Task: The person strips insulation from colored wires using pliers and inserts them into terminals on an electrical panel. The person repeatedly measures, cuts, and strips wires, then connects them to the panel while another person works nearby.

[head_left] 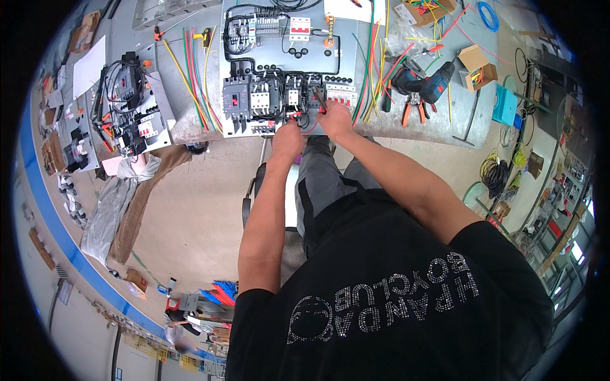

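My right hand (335,122) is closed round dark-jawed pliers (319,98) with a bit of red at the grip. The jaws point up over the lower device row of a wired electrical panel (283,60). Close by on the left, my left hand (290,137) pinches a thin red wire (309,131) at the panel's near edge, under a small contactor (293,97). My fingers partly hide the wire. A grey circuit breaker (236,100), a larger contactor (261,101) and white breakers with red switches (341,95) share this row, joined by black cables.
Right of the panel lie a cordless drill (427,86), orange-handled pliers (414,109), loose coloured wires (375,70) and an open cardboard box (478,66). A yellow-handled tool (203,37) and wire strips (190,76) lie to the left. Another wired panel (133,105) stands at far left.
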The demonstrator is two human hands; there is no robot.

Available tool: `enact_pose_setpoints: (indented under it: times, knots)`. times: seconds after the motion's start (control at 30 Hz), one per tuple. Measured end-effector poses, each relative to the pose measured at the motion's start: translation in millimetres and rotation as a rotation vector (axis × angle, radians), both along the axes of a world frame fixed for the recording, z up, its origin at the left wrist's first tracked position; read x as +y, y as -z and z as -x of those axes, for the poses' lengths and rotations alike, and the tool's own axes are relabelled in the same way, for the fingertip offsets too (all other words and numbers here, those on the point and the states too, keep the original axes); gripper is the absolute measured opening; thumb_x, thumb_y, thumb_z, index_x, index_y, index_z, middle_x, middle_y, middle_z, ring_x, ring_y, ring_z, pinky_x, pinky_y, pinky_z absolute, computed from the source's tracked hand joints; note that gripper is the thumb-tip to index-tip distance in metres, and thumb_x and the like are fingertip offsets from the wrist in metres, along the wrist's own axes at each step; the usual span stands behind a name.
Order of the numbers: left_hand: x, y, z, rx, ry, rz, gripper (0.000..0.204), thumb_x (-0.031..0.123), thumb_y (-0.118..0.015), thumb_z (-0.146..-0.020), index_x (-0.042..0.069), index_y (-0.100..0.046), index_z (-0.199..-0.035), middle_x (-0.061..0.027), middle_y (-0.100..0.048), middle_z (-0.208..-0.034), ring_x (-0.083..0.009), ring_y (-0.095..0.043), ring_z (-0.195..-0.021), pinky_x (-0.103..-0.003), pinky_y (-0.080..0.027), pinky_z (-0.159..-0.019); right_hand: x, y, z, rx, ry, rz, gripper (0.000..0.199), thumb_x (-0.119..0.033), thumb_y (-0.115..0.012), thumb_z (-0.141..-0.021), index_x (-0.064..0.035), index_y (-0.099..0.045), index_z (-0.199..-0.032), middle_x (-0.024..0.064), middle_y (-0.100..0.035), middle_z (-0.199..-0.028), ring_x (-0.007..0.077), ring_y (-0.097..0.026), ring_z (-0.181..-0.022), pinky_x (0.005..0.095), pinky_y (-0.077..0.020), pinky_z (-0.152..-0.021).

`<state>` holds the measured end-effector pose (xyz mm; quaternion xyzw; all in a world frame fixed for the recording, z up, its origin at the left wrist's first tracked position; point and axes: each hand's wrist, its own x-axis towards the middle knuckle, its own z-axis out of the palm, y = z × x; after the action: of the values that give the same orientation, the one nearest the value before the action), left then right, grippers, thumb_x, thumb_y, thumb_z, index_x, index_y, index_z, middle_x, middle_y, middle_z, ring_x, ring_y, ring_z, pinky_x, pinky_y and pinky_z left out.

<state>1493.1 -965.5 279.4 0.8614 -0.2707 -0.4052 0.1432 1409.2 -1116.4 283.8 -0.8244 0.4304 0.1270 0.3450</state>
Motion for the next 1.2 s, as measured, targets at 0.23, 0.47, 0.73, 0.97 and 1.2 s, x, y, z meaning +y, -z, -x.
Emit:
enact_pose_setpoints:
  times: [0.23, 0.47, 0.73, 0.97, 1.2]
  knots:
    - [13, 3, 10, 0.354, -0.484, 0.265, 0.019, 0.012, -0.058, -0.098, -0.005, -0.063, -0.097, -0.0156, -0.069, -0.081, -0.0244, -0.071, -0.072, -0.036, -0.058, -0.067, -4, 5, 2, -0.02, -0.003, -0.012, 0.023, -0.021, -0.075, -0.074, -0.0002, -0.069, -0.083, 0.0219, -0.069, -0.078, 0.0415, -0.068, -0.08, 0.0502, -0.0537, -0.077]
    - [26, 8, 21, 0.564, -0.701, 0.421, 0.023, 0.017, -0.053, -0.105, -0.003, -0.063, -0.098, -0.0095, -0.067, -0.081, -0.0147, -0.066, -0.064, -0.029, -0.056, -0.062, -4, 4, 7, -0.058, -0.027, -0.008, 0.024, -0.022, -0.074, -0.074, -0.0003, -0.068, -0.081, 0.023, -0.068, -0.078, 0.0415, -0.068, -0.082, 0.0507, -0.0527, -0.078]
    - [21, 2, 14, 0.415, -0.539, 0.362, 0.023, 0.017, -0.051, -0.104, -0.002, -0.062, -0.095, -0.0103, -0.066, -0.075, -0.0175, -0.065, -0.058, -0.034, -0.055, -0.059, -3, 4, 7, -0.071, 0.021, -0.052, 0.023, -0.023, -0.073, -0.074, -0.0011, -0.069, -0.081, 0.0231, -0.069, -0.079, 0.0415, -0.068, -0.083, 0.0505, -0.0524, -0.078]
    - [39, -6, 22, 0.561, -0.684, 0.461, 0.022, 0.022, -0.053, -0.105, 0.003, -0.063, -0.096, -0.0039, -0.066, -0.081, -0.0099, -0.058, -0.063, -0.027, -0.048, -0.059, -3, 1, 15, -0.126, -0.021, -0.157, 0.031, -0.031, -0.076, -0.077, -0.0012, -0.069, -0.083, 0.0189, -0.068, -0.073, 0.0347, -0.069, -0.075, 0.0445, -0.0528, -0.074]
    - [24, -112, 27, 0.834, -0.814, 0.589, 0.023, 0.022, -0.051, -0.107, 0.007, -0.065, -0.099, -0.0053, -0.069, -0.087, -0.0086, -0.061, -0.064, -0.025, -0.048, -0.057, -31, -64, 59, -0.182, -0.006, -0.69, 0.029, -0.031, -0.065, -0.096, -0.0041, -0.072, -0.087, 0.0018, -0.068, -0.071, 0.012, -0.061, -0.065, 0.0311, -0.0467, -0.062]
